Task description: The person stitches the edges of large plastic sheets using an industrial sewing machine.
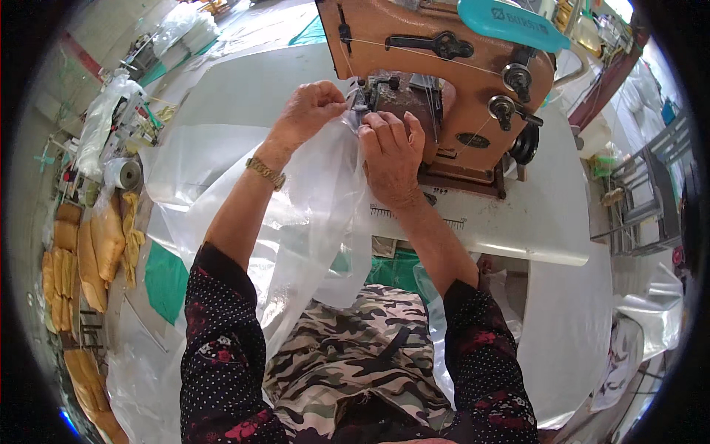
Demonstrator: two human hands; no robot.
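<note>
A brown industrial sewing machine (473,89) stands on the white table ahead of me. A clear plastic sheet (296,222) runs from beside its presser foot (360,100) down over the table edge toward my lap. Just left of the presser foot, my left hand (310,115) is closed, pinching the sheet's upper edge. My right hand (392,155) lies close to the foot's near side, its fingers bent and pressed together on the plastic. Its thumb is mostly hidden. A thread (421,50) crosses the machine's front.
A ruler scale (418,217) marks the white table (540,229) below the machine. A turquoise piece (510,24) sits atop the machine. At left are a tape roll (127,175) and yellow-brown bundles (107,240); at right, a grey metal chair (647,196). Camouflage cloth (355,348) covers my lap.
</note>
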